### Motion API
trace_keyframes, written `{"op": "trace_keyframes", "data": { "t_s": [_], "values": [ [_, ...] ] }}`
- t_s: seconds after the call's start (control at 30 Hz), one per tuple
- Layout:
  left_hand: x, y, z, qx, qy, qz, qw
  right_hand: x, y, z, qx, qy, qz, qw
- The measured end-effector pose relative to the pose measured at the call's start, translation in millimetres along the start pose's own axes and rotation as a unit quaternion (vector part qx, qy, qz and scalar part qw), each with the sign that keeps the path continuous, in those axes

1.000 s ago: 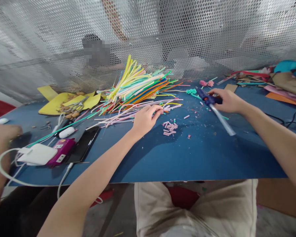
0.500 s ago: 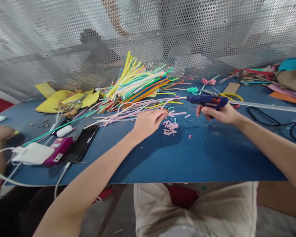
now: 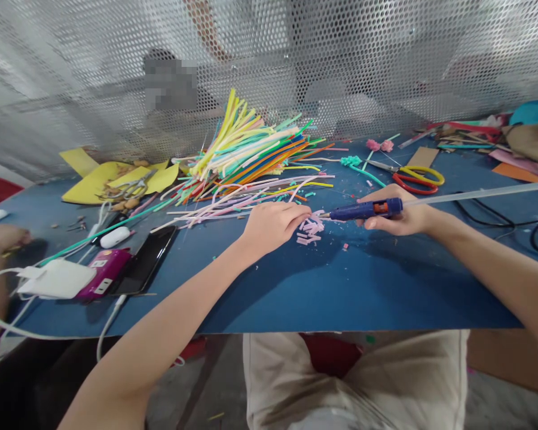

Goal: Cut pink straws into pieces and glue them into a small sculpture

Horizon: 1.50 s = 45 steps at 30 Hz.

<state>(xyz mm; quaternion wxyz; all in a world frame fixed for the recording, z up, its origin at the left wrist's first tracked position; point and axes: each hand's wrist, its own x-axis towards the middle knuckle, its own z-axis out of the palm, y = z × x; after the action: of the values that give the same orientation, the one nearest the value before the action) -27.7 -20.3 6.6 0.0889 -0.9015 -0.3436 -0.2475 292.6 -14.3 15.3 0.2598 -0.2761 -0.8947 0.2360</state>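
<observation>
The right hand's (image 3: 401, 223) fingers wrap a blue glue gun (image 3: 361, 210), its nozzle (image 3: 326, 215) at the pale pink strip (image 3: 317, 213) that the left hand's (image 3: 273, 227) fingers pinch above the tabletop (image 3: 296, 298).

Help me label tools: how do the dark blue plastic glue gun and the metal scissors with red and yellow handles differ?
The glue gun is in the right hand; the scissors lie on the blue tabletop. The glue gun has a translucent rear rod; the scissors have looped handles. Both point toward picture left.
</observation>
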Motion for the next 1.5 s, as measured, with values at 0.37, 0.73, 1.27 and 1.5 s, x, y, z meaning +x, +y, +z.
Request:
{"op": "trace_keyframes", "data": {
  "t_s": [0.37,0.73,1.27,1.5],
  "values": [
    [0,3,-1.2,0.016,-0.013,0.013,1.000,1,4,4,-0.015,-0.014,-0.050,0.999],
    [1,6,-2.9,-0.003,-0.036,0.005,0.999,3,2,7,-0.041,-0.009,-0.079,0.996],
    [-1,6,-2.0,0.007,-0.048,-0.002,0.999,2,7,11,-0.048,-0.006,-0.070,0.996],
    [0,7,-2.6,-0.003,-0.050,-0.007,0.999,0,12,13,-0.054,-0.004,-0.073,0.996]
  ]
}}
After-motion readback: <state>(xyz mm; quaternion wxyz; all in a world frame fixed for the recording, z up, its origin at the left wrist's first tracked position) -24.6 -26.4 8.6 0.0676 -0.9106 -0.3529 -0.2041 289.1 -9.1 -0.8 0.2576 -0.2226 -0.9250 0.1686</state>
